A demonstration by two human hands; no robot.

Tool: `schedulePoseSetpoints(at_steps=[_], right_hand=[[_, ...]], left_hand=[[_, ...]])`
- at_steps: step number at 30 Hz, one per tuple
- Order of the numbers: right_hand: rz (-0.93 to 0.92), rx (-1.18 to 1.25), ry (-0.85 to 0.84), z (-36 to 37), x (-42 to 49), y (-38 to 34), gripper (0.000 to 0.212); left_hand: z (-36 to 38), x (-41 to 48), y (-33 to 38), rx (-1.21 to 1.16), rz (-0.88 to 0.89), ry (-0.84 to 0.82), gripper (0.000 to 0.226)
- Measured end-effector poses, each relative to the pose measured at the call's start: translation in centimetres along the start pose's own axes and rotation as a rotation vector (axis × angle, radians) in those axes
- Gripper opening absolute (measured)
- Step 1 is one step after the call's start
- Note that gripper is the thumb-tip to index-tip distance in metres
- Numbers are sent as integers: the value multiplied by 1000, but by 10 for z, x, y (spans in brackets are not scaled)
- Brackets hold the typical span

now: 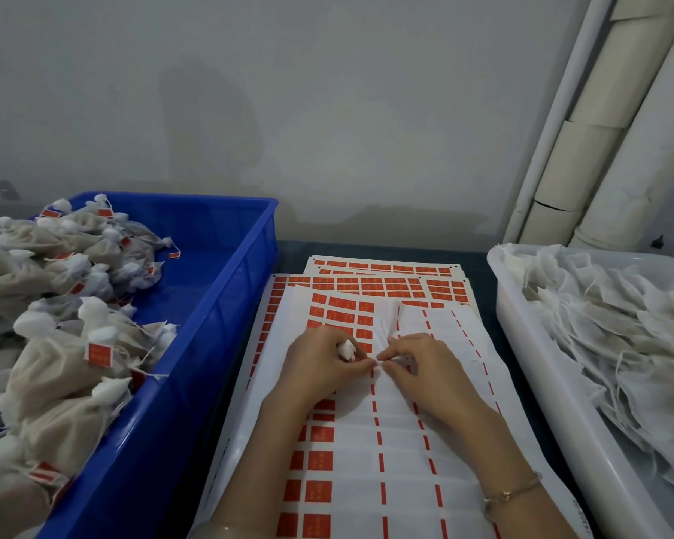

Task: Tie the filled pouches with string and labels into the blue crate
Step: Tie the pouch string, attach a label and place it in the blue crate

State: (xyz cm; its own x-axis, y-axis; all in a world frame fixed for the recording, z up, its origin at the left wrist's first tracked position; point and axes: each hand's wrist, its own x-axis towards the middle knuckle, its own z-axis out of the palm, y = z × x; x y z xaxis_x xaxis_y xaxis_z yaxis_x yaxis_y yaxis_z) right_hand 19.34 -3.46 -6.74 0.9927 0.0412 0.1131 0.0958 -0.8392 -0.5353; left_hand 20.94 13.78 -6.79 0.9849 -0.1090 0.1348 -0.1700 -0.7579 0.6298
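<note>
At the centre of the view, the left hand point(320, 367) curls round a pouch point(346, 350). Only the white gathered top pokes out between thumb and fingers. The right hand point(425, 371) meets it fingertip to fingertip and pinches what is probably the string point(378, 362), too fine to make out here. Both work above the label sheets point(366, 461) at six o'clock.

The pouch looks light, soft and floppy, a thin mesh that would tear or spill if squeezed. The bunched neck is the place to hold it, leaving the body slack.

Tied pouches point(63, 363) fill the blue crate point(226, 274) at nine o'clock. Untied pouches point(607, 336) lie heaped in the white tray point(522, 344) at three o'clock.
</note>
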Motion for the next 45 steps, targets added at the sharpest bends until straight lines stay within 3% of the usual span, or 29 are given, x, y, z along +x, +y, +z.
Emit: schedulePoseSetpoints(at_steps=[17,30,37,45], right_hand=[[-2,10,-3,1,0,1,17],[7,41,-4,1,-1,2,19],[-13,27,-3,0,-2,1,18],[-14,29,-2,1,-2,0,19]], left_hand=[[4,1,0,17,21,40,20],[-4,5,-5,-191,-140,67,17],[3,4,-2,-128,-65,-10,18],[7,3,-2,-53,-21,44,16]])
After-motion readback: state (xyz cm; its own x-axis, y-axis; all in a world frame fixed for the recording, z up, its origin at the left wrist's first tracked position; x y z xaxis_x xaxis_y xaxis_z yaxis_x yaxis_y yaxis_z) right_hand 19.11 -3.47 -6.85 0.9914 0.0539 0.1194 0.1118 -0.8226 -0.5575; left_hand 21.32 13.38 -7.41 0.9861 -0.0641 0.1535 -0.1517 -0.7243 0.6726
